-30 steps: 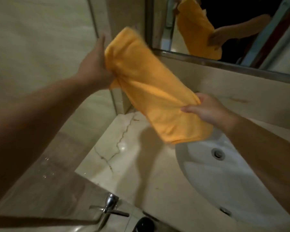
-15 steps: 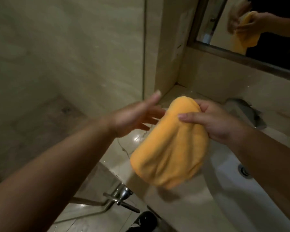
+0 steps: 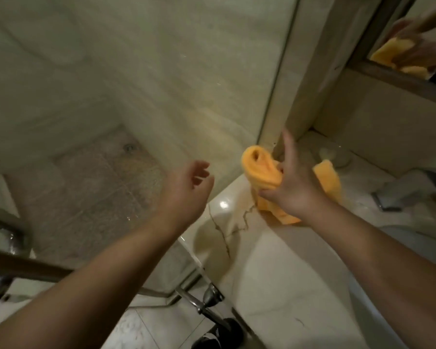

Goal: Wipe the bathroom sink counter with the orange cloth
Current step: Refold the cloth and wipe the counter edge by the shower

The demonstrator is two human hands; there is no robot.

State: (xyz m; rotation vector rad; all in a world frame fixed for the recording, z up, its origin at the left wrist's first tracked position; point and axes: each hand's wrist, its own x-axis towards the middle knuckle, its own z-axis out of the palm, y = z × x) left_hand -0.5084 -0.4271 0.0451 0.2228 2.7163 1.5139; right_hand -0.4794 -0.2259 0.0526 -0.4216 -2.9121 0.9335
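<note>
Beige wall [image 3: 136,59]; mirror [image 3: 429,11]; wet shower floor [image 3: 93,187].

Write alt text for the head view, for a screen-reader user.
A person's right hand grips a bunched orange cloth at the back corner of a veined marble counter; whether the cloth touches it is unclear. The left hand hangs open and empty beside it. A mirror at upper right reflects the cloth.

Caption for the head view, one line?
Right hand grips the bunched orange cloth at the counter; left hand open, apart from it.
</note>
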